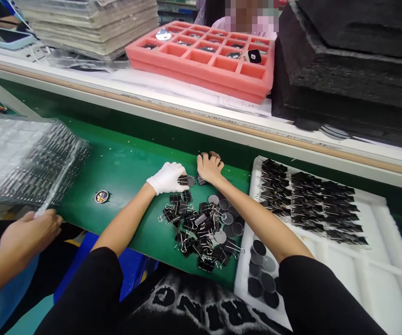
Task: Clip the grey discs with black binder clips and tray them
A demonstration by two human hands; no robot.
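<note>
My left hand (168,178) wears a white glove, and its fingers are closed on a black binder clip (183,180) with a round grey disc (190,181) beside it. To the right, my bare right hand (209,166) has bent, spread fingers over the green table (117,172); a small black clip (200,180) lies just under it. Whether its fingertips touch anything is hidden. Below both hands lies a pile of black binder clips (201,219) with silver handles. Dark round discs (228,217) lie at the pile's right side.
A white foam tray (375,223) with rows of clips (309,200) and loose discs (262,281) stands right. Wrapped trays (23,158) and another person's hand (30,235) are left, near a small round part (102,197). A shelf holds a pink foam tray (201,70).
</note>
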